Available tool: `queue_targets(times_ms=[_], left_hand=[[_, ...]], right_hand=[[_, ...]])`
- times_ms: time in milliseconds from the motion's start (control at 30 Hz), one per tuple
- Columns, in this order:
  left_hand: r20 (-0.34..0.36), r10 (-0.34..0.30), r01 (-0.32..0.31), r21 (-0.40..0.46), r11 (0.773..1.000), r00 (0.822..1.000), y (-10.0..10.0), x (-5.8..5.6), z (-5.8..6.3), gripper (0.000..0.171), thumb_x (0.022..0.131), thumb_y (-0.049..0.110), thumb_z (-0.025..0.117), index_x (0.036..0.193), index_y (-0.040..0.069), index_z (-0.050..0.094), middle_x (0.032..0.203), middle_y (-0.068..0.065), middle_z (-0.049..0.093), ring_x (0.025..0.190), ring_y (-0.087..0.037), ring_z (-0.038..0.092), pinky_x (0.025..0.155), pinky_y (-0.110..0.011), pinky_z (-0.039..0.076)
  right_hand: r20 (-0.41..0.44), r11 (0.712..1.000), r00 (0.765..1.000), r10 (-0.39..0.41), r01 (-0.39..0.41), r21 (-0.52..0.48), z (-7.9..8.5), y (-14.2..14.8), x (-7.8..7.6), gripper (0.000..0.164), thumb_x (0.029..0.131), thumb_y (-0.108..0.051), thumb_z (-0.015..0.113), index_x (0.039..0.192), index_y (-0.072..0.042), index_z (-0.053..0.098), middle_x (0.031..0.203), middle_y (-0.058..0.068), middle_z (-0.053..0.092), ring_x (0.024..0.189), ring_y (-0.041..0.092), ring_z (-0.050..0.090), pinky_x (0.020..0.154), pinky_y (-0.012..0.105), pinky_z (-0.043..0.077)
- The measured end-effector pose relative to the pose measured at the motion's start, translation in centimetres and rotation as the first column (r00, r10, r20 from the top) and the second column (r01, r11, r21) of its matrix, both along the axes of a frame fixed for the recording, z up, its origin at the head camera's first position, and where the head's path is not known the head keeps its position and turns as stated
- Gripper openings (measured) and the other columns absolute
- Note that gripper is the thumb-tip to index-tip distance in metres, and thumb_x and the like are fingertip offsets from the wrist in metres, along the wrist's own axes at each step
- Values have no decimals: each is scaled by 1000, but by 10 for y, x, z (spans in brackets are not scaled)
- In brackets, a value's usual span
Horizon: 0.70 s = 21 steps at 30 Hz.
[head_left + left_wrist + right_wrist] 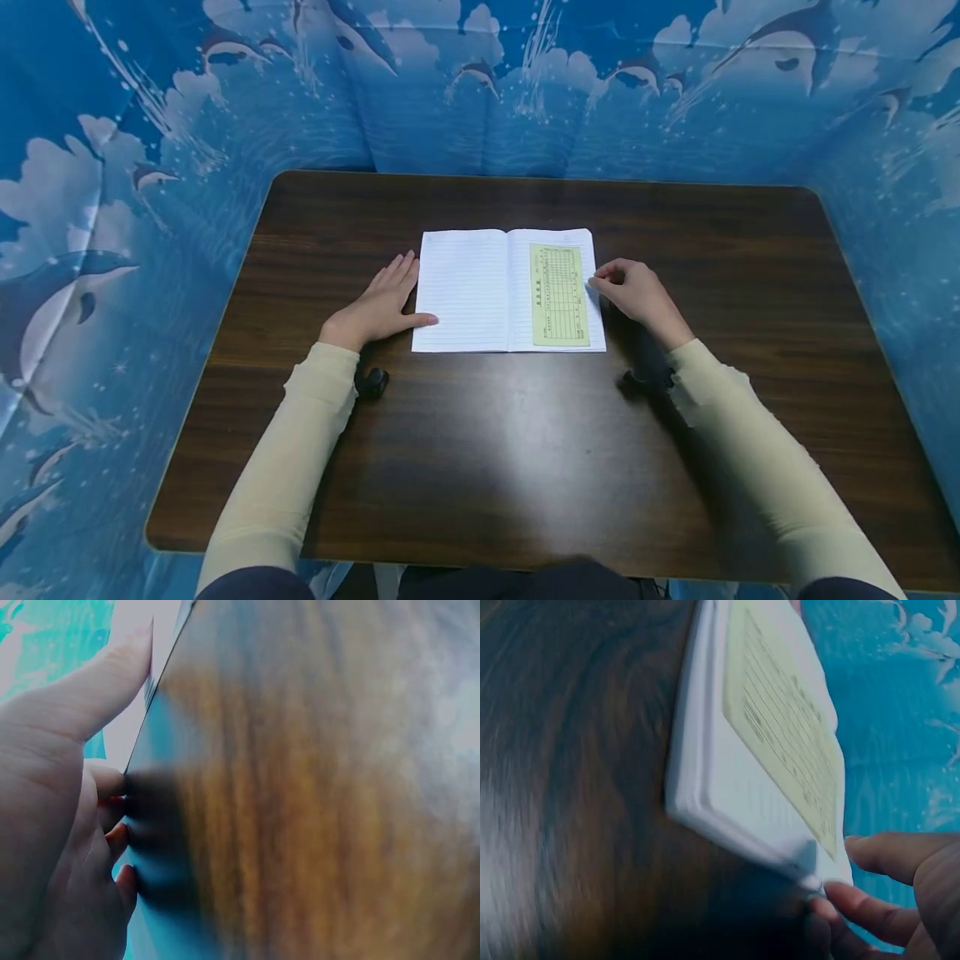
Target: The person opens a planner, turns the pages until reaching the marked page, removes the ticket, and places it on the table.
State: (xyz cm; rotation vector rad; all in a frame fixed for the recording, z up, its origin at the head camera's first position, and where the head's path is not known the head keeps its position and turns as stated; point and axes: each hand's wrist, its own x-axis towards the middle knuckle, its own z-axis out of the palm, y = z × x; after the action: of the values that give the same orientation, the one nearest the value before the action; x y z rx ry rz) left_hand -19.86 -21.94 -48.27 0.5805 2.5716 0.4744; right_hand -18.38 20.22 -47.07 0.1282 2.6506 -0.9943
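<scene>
An open notebook (pixel 468 292) with ruled white pages lies flat on the table. On its right page is a pale green slip (pixel 561 296) printed with a table-like grid. My left hand (pixel 382 302) lies with fingers straight beside the notebook's left edge, its thumb resting on the left page's margin. At the right edge, my right hand (pixel 633 290) has thumb and forefinger curled together at the page. In the right wrist view, the thumb (pixel 885 851) is on one side of the page edge and the forefinger (pixel 870 907) on the other.
The dark wood-grain table (pixel 517 467) has rounded corners and extends around the notebook on every side. A blue curtain (pixel 480 100) with dolphins hangs behind and at both sides. Small black wrist cameras (pixel 371 383) sit under both wrists, close over the tabletop.
</scene>
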Motion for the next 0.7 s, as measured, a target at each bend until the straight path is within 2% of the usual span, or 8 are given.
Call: queue_targets(times_ms=[200, 400, 533, 700], left_hand=[[-10, 9, -9, -17, 1000, 1000, 0, 0, -1, 112, 98, 66, 59, 167, 6, -5, 176, -11, -14, 164, -30, -14, 134, -53, -1], [-5, 9, -9, -8, 1000, 1000, 0, -1, -2, 112, 98, 67, 58, 167, 6, -5, 176, -11, -14, 164, -30, -14, 134, -53, -1], [-6, 8, -8, -7, 1000, 1000, -1, -1, -2, 112, 98, 68, 57, 167, 6, -6, 176, -10, -15, 164, -30, -14, 134, -53, -1], [-3, 8, -8, -10, 1000, 1000, -1, -1, -3, 113, 97, 69, 57, 167, 6, -6, 176, -10, -15, 164, -29, -14, 134, -53, -2]], right_hand=[[-43, 993, 999, -5, 10, 115, -2, -18, -1, 52, 100, -39, 67, 135, -2, 59, 121, 18, 59, 96, 31, 55, 74, 38, 45], [-51, 983, 998, -41, 49, 177, -2, -33, -2, 64, 97, -48, 71, 138, 0, 56, 125, 19, 52, 96, 30, 54, 71, 38, 44], [-58, 979, 996, -65, 75, 190, -3, -40, 0, 71, 95, -48, 73, 143, 1, 51, 130, 21, 49, 96, 30, 55, 72, 40, 45], [-49, 983, 993, -110, 116, 140, -5, -45, -1, 72, 95, -40, 76, 147, 1, 47, 133, 21, 47, 100, 32, 53, 77, 42, 46]])
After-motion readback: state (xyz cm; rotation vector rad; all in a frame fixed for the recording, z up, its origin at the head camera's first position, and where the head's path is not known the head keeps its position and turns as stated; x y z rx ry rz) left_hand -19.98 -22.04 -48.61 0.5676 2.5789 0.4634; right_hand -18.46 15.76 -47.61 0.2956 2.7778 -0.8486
